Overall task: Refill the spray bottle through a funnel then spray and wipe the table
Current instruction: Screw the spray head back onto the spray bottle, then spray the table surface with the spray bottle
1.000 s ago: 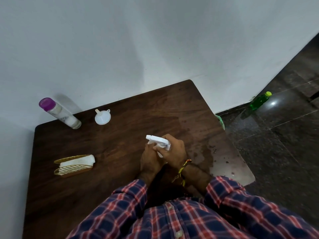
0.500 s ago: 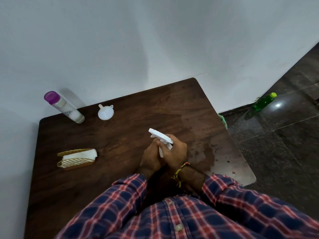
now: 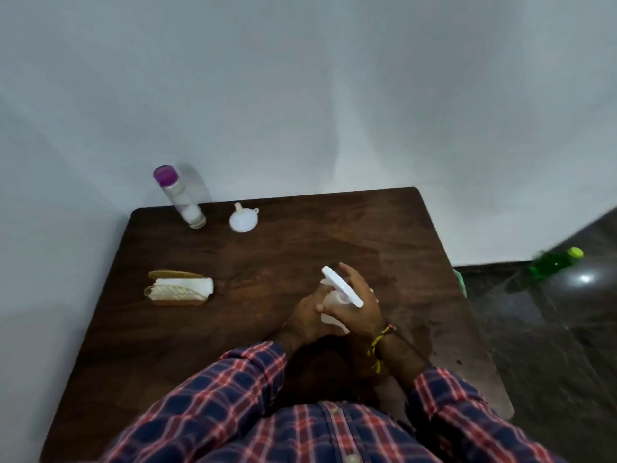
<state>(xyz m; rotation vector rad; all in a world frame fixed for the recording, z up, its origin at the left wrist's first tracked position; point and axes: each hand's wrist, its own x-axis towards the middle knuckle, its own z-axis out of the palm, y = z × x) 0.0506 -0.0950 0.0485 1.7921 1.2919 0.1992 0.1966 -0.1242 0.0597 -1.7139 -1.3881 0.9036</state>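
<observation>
Both hands on white plastic spray bottle (image 3: 334, 300) at table (image 3: 300, 248) centre: left hand (image 3: 305, 317) grips body, right hand (image 3: 359, 307) wraps trigger head, forefinger lifted. White funnel (image 3: 243, 219) lies far-left, nearer left hand.

1. Worktop (image 3: 334, 228): dark wood, set into a corner of pale walls.
2. Spray bottle (image 3: 335, 300): white, held upright near the worktop's middle; its white trigger head (image 3: 341, 286) is seen on top.
3. Left hand (image 3: 305, 317): wrapped round the bottle's body.
4. Right hand (image 3: 359, 304): placed at the trigger head, fingers partly extended.
5. Funnel (image 3: 243, 219): white, laid at the far edge.
6. Clear bottle (image 3: 180, 197): purple-capped, stood just beside the funnel.
7. Napkin holder (image 3: 178, 289): woven, loaded with white napkins.
8. Green bottle (image 3: 556, 262): laid on the dark floor.
</observation>
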